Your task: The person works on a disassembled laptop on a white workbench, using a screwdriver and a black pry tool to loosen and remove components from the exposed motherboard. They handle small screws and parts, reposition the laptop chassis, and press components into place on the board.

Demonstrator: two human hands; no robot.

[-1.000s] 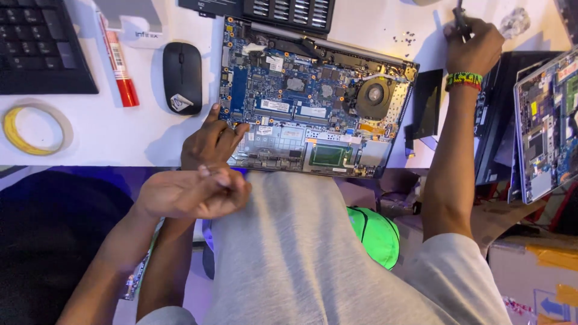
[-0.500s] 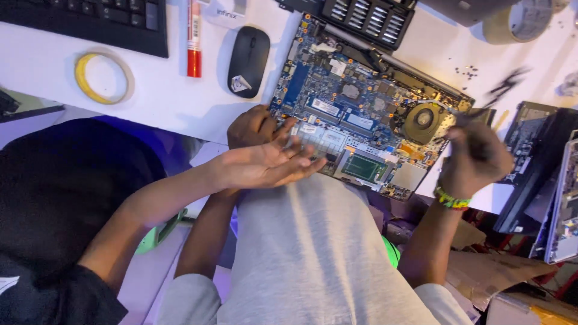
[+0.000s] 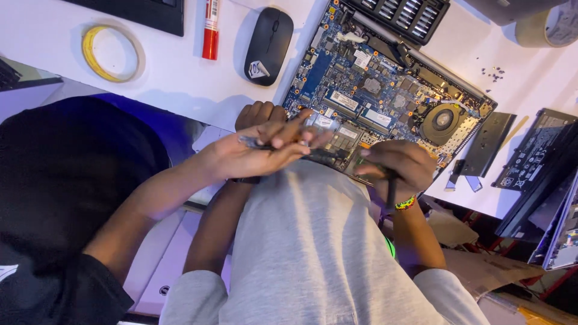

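Slim black rod-shaped tool (image 3: 391,191) sits gripped in the right hand (image 3: 397,167), its fingers wrapped round the upper end while the shaft points down past a beaded wristband, just off the near edge of the opened laptop with its bare blue circuit board (image 3: 361,96). The left hand (image 3: 261,114) rests at that same near edge, knuckles curled; I cannot tell whether it holds anything, since a co-worker's hand (image 3: 253,153) lies across it, pinching a thin grey metal tool (image 3: 248,142). The board is dense with chips, and a round bronze fan (image 3: 443,122) sits in it. Left of the laptop lie a glossy black oval mouse (image 3: 268,45), a red marker pen (image 3: 210,29) and a yellow tape ring (image 3: 111,53). Right of the laptop lies a flat black battery pack (image 3: 533,159).
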